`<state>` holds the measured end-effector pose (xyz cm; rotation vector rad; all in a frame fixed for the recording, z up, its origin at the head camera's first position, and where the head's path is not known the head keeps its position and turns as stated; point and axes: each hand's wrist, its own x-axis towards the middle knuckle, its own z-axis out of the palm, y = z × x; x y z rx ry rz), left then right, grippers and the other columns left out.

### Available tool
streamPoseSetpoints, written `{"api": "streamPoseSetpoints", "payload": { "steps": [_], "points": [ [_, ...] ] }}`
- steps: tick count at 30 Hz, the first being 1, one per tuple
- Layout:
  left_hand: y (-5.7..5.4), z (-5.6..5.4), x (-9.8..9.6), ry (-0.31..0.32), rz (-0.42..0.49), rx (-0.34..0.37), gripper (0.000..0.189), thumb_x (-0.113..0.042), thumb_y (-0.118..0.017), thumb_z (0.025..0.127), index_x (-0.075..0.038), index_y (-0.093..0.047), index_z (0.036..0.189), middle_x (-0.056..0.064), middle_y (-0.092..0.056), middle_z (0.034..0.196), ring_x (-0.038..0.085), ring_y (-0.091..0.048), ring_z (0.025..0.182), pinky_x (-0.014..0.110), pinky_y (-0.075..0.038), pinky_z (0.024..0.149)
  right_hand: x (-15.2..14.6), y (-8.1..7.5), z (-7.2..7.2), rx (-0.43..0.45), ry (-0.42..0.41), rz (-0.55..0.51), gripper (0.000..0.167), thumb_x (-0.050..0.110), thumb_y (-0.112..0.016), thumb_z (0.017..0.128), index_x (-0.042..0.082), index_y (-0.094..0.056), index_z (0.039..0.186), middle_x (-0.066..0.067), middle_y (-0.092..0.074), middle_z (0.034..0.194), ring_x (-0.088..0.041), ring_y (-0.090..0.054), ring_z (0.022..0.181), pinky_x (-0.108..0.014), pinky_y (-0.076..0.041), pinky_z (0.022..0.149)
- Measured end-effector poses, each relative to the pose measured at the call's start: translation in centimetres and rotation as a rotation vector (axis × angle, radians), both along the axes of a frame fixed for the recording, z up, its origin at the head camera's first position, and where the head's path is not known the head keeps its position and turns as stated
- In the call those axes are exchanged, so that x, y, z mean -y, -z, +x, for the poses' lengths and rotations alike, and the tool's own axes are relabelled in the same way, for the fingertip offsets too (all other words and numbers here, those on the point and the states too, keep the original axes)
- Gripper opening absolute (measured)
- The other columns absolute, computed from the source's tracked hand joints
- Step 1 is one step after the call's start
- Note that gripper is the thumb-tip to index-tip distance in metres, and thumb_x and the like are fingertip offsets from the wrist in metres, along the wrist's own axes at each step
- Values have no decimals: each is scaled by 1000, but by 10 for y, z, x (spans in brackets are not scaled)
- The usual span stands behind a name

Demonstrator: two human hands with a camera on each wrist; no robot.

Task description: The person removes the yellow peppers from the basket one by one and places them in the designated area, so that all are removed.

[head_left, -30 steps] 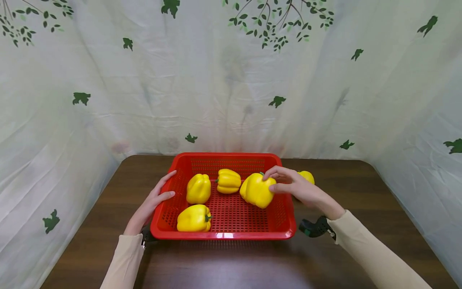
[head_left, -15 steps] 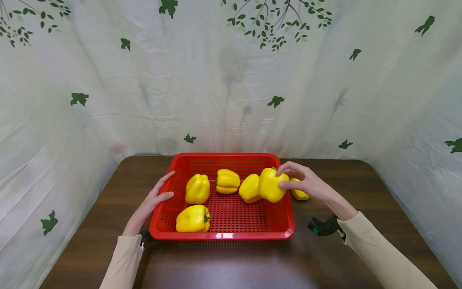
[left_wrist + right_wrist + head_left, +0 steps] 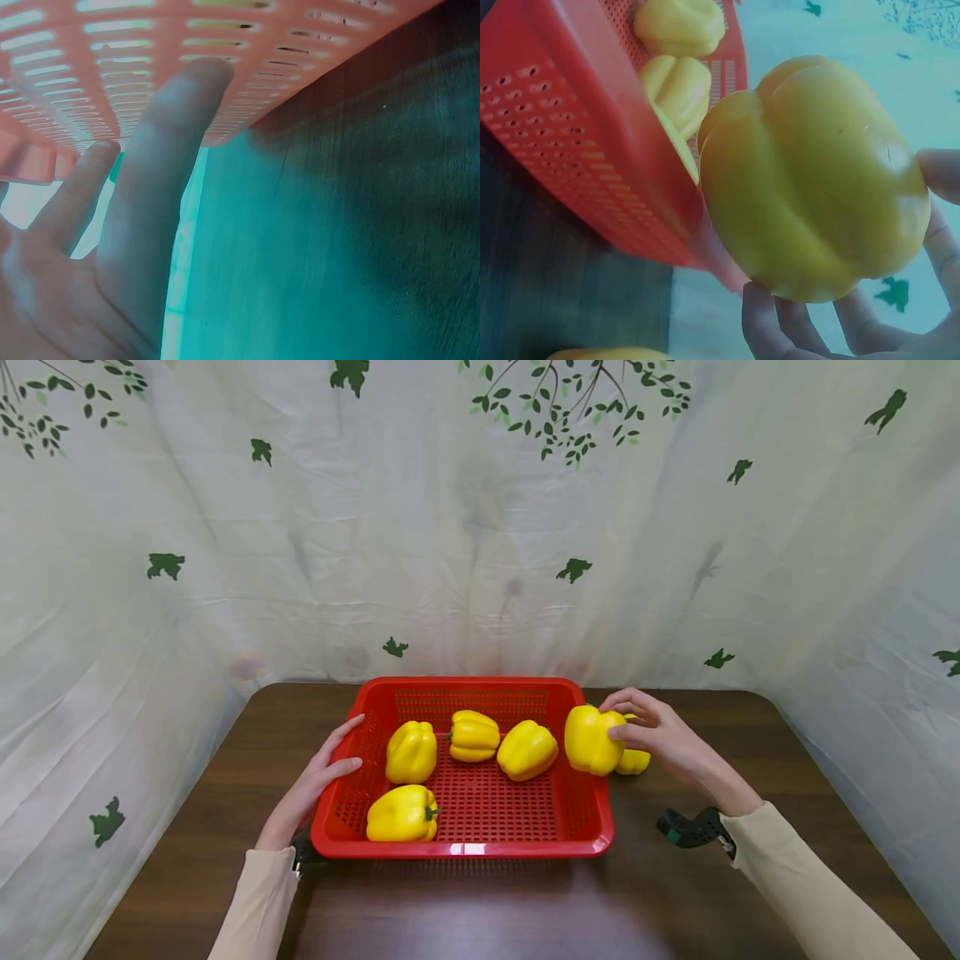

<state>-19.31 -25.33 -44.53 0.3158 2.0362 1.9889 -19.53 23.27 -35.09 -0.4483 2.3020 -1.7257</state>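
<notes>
My right hand [image 3: 663,737] grips a yellow bell pepper [image 3: 592,741] above the right rim of the red plastic basket [image 3: 465,850]. In the right wrist view, thumb and fingers sit round this pepper [image 3: 817,180], outside the slotted wall. At the basket's left side lies my left hand [image 3: 318,781], its fingers stretched along the wall. The left wrist view has those fingers [image 3: 154,165] against the outer slots. Several yellow peppers lie inside: one at back left [image 3: 412,752], one at front left [image 3: 402,814], one at back middle [image 3: 474,736], one at right [image 3: 527,750].
Another yellow pepper [image 3: 634,762] is on the brown wooden table [image 3: 465,910] right of the basket, partly hidden by the held one and my right hand. A pale curtain [image 3: 450,568] with printed leaves hangs behind and beside the table.
My right hand has carried the held pepper rightward from inside the basket to over its right rim, uncovering the pepper at right inside. The left hand stays put.
</notes>
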Motion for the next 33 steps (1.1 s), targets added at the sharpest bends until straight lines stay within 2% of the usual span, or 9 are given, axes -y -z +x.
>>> {"api": "streamPoseSetpoints", "payload": {
  "steps": [4,9,20,28,33],
  "points": [
    [-1,0,0,0,-6,-6,67,-17,-51,97,-32,-15,152,14,-22,149,43,-41,123,47,-50,87,-7,2,0,25,12,-48,34,13,-59,93,1,-45,121,-22,-42,128,-34,-49,108,-37,-51,86],
    [-1,0,0,-2,-12,-2,67,-19,-52,98,-32,-15,152,14,-22,149,39,-42,123,45,-50,88,-17,5,-2,23,28,-71,28,13,-56,95,6,-48,121,-21,-41,131,-29,-50,108,-36,-49,86],
    [-1,0,1,18,13,-20,66,-18,-50,98,-27,-14,153,19,-21,148,38,-44,121,46,-49,88,-35,8,-3,20,62,-102,26,14,-51,99,7,-47,123,-14,-45,125,-24,-54,102,-37,-51,85],
    [-1,0,2,26,23,-31,65,-17,-49,99,-26,-13,153,20,-21,148,38,-44,122,47,-49,88,-49,13,-3,-1,98,-94,26,18,-48,101,9,-47,125,-12,-41,129,-20,-51,106,-31,-52,82],
    [-1,-1,2,30,27,-34,65,-18,-49,99,-25,-13,153,20,-21,148,40,-44,122,48,-49,88,-60,19,-5,-17,118,-114,24,17,-48,101,11,-50,124,-6,-46,125,-16,-53,104,-30,-52,80]
  ]
}}
